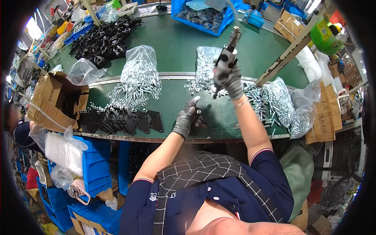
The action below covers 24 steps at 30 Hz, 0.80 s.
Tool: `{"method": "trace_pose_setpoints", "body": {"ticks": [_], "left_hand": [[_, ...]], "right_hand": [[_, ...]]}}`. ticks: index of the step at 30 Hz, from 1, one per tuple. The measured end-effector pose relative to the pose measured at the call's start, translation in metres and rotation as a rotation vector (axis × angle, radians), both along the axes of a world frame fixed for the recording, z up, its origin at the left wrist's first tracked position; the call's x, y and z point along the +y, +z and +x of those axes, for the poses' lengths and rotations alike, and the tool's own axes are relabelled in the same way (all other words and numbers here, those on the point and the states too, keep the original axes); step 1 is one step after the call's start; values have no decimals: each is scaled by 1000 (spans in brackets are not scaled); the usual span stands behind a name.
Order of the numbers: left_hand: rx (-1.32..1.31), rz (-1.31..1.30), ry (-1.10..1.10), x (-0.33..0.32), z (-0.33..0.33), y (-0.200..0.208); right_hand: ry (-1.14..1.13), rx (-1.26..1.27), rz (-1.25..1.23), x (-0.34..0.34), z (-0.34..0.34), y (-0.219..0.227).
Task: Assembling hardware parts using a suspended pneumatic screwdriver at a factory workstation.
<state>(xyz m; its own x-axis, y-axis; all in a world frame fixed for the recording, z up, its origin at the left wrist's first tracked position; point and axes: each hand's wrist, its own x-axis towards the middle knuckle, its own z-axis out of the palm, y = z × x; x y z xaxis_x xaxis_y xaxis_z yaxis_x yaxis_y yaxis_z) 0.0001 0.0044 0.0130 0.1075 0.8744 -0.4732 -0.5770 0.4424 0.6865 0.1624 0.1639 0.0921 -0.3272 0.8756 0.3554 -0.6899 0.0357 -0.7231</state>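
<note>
My left hand (185, 122), in a grey knit glove, is closed around a small black metal bracket (193, 102) low over the green table's front part. A silver bolt or nut (199, 112) shows at its edge; the fingers hide much of the piece. Up and to the right, my right hand (232, 80), also gloved, grips a pneumatic driver (226, 60) with a black and silver body. An air hose rises from the driver's upper end. The tool is apart from the bracket. To the left, a row of black metal plates (117, 121) lies overlapped along the front edge.
Bags spill silver bolts and nuts (139, 86) at centre left and longer bolts (266, 102) at right. Another bag (205, 64) stands behind my hands. Black parts (103, 41) are heaped far left. A cardboard box (55, 98) sits left; a metal post (286, 58) rises right.
</note>
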Motion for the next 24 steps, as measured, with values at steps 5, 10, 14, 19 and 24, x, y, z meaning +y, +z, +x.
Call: {"method": "trace_pose_setpoints", "body": {"ticks": [5, 10, 14, 19, 24], "left_hand": [[-12, 16, 18, -4, -2, -13], [55, 9, 17, -4, 0, -1], [61, 18, 29, -3, -1, -9], [44, 23, 46, 2, -1, -17], [33, 18, 56, -3, 0, -9]], "right_hand": [[-262, -397, 247, -101, -39, 41], [-251, -477, 332, -112, -39, 36], [-229, -504, 387, -111, -38, 34], [-128, -380, 295, -113, -44, 23], [-174, -423, 318, -116, -40, 22]]}}
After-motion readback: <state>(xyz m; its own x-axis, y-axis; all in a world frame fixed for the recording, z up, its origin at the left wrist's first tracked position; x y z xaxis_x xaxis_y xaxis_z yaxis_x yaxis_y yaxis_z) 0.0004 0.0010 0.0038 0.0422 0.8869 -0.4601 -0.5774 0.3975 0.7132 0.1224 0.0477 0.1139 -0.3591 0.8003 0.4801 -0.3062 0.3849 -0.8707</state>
